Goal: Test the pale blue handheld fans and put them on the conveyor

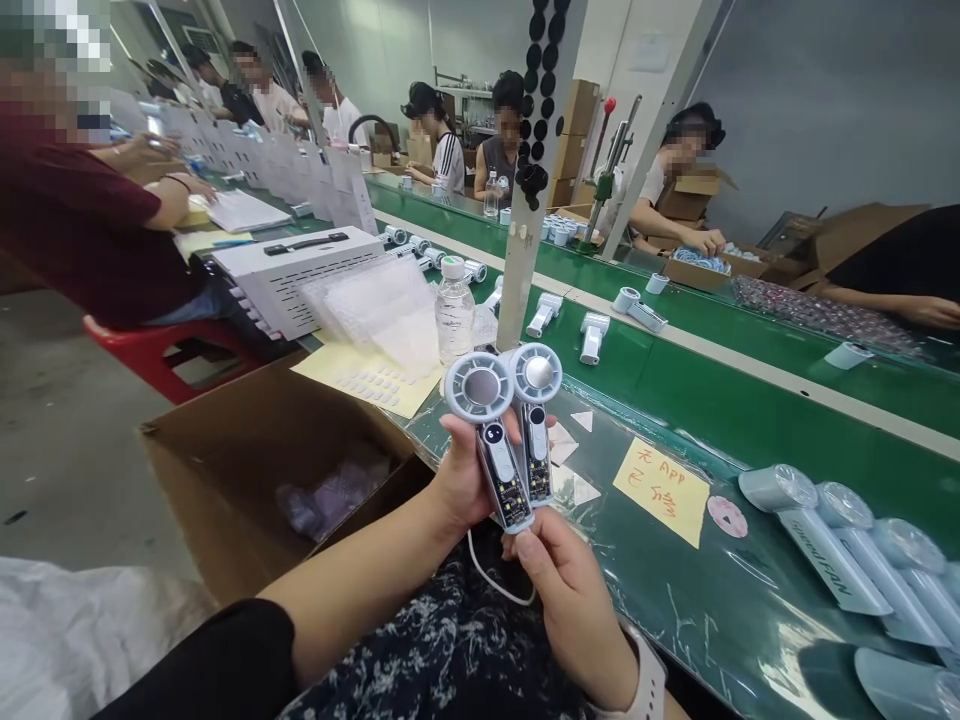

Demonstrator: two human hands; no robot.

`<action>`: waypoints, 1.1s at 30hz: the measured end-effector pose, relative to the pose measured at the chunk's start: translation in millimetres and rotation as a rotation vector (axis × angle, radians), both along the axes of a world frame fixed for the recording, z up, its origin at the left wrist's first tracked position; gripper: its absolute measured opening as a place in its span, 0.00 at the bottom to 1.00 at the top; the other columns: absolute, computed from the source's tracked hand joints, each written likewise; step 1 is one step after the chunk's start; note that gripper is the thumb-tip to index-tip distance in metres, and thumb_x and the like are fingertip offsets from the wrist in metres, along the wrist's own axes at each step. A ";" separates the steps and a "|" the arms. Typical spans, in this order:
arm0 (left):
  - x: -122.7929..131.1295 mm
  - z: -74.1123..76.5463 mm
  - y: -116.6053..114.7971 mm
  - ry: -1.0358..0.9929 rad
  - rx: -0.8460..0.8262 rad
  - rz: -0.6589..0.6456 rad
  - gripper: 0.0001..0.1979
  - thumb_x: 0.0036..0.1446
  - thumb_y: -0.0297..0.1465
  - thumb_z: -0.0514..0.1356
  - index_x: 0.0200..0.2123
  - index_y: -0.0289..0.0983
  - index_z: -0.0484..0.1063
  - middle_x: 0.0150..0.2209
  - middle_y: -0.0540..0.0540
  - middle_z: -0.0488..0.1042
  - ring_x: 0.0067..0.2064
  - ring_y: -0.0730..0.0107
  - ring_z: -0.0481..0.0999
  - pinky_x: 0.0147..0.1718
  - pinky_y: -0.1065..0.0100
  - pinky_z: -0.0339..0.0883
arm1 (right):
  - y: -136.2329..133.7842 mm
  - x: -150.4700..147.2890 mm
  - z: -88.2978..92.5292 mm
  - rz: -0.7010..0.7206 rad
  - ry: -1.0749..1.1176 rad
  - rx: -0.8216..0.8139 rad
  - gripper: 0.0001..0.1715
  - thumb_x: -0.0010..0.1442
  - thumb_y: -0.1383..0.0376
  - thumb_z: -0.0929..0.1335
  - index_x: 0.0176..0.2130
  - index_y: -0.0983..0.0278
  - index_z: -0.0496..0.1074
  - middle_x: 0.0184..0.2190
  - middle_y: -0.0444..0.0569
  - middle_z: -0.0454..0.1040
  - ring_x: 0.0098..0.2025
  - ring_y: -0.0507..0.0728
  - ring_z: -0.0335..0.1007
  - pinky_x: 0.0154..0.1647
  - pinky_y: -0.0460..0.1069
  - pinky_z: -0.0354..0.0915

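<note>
Pale-blue plastic left fan [478,386] and right fan [538,374] are held together at the near edge of the green table [660,585]. Both handles are grasped by the left hand [461,482], apparently so the fronts face up. The left fan's base is pinched by the right hand [564,572], presumably for steadiness; whether the white cable [496,588] is gripped cannot be told.

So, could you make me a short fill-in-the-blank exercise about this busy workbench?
1. The left hand is wrapped around ____ handheld fans.
2. The person holding them wears a white band on the ____ wrist.
3. The plastic seat at the far left is coloured ____.
4. Lettering on the pale blue fan lying at the right reads "Speed ____".

Missing words: two; right; red; FAN.
</note>
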State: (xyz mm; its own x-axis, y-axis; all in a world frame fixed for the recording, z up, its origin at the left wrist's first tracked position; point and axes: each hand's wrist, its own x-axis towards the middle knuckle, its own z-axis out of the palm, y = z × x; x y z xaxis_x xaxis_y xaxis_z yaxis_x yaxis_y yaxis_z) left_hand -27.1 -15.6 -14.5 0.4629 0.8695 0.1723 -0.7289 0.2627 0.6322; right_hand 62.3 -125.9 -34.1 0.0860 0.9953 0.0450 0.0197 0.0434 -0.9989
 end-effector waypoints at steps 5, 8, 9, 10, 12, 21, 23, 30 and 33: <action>-2.9 9.2 0.3 -0.122 -0.097 -0.080 0.32 0.42 0.62 0.63 0.24 0.35 0.70 0.45 0.42 0.78 0.43 0.59 0.79 0.40 0.61 0.76 | -2.4 8.0 2.4 -0.017 -0.088 0.123 0.21 0.68 0.51 0.62 0.29 0.60 0.68 0.36 0.48 0.72 0.39 0.57 0.66 0.42 0.50 0.62; -4.2 8.6 -0.5 -0.099 -0.054 -0.079 0.32 0.40 0.62 0.65 0.23 0.35 0.70 0.46 0.42 0.78 0.45 0.55 0.79 0.42 0.59 0.76 | -1.4 5.4 -2.2 -0.100 -0.031 0.011 0.21 0.67 0.50 0.63 0.30 0.60 0.70 0.29 0.46 0.73 0.32 0.55 0.66 0.35 0.49 0.61; -4.3 7.6 -0.9 -0.085 -0.039 -0.075 0.33 0.39 0.62 0.65 0.22 0.35 0.70 0.47 0.42 0.77 0.46 0.54 0.78 0.42 0.59 0.75 | -1.1 3.8 -3.7 -0.109 0.008 -0.020 0.22 0.67 0.49 0.64 0.29 0.61 0.70 0.26 0.45 0.72 0.30 0.54 0.66 0.34 0.48 0.61; -4.3 6.3 -1.4 -0.074 -0.022 -0.065 0.33 0.39 0.62 0.64 0.22 0.35 0.70 0.47 0.42 0.77 0.46 0.55 0.78 0.41 0.60 0.75 | -0.7 1.9 -4.8 -0.114 0.064 -0.042 0.24 0.66 0.48 0.64 0.27 0.61 0.68 0.23 0.44 0.71 0.27 0.54 0.66 0.32 0.48 0.61; -3.9 3.5 -2.3 -0.053 0.022 -0.044 0.34 0.39 0.63 0.63 0.23 0.35 0.71 0.46 0.41 0.77 0.45 0.55 0.78 0.40 0.62 0.75 | 0.0 -1.9 -6.3 -0.126 0.200 -0.071 0.27 0.65 0.46 0.65 0.24 0.61 0.64 0.16 0.40 0.65 0.21 0.52 0.63 0.27 0.47 0.60; 0.4 -3.0 -2.7 0.025 0.124 0.005 0.34 0.41 0.65 0.61 0.23 0.36 0.73 0.46 0.40 0.77 0.48 0.49 0.77 0.42 0.57 0.76 | 2.3 -6.1 -10.3 -0.153 0.443 -0.121 0.28 0.60 0.45 0.69 0.23 0.62 0.63 0.11 0.37 0.63 0.14 0.50 0.63 0.20 0.45 0.57; 0.9 -4.6 -3.0 0.034 0.126 -0.006 0.34 0.40 0.65 0.61 0.24 0.36 0.73 0.46 0.40 0.77 0.48 0.49 0.77 0.41 0.57 0.76 | 2.4 -6.5 -12.2 -0.151 0.443 -0.105 0.27 0.61 0.45 0.69 0.24 0.61 0.63 0.10 0.37 0.64 0.14 0.51 0.64 0.20 0.45 0.58; -0.3 -6.5 2.3 -0.006 0.140 -0.045 0.33 0.42 0.63 0.62 0.28 0.37 0.75 0.46 0.42 0.77 0.45 0.53 0.79 0.41 0.58 0.75 | -0.2 5.6 -3.3 -0.154 0.097 -0.005 0.22 0.68 0.50 0.63 0.30 0.62 0.69 0.26 0.46 0.73 0.30 0.55 0.70 0.36 0.50 0.64; -6.1 -2.8 6.0 -0.006 0.076 -0.027 0.31 0.47 0.60 0.62 0.36 0.37 0.76 0.44 0.41 0.78 0.48 0.51 0.78 0.44 0.56 0.74 | -1.3 20.6 2.6 -0.228 -0.103 0.100 0.22 0.68 0.51 0.62 0.30 0.61 0.70 0.41 0.52 0.73 0.44 0.60 0.70 0.47 0.56 0.64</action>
State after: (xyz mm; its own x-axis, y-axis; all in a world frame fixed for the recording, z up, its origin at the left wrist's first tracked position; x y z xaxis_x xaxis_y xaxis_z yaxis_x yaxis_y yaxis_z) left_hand -33.1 -9.6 -17.3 0.4851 0.8408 0.2403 -0.7257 0.2338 0.6471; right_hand 82.9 -127.2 -31.5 0.2975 0.9408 0.1621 0.1420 0.1243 -0.9820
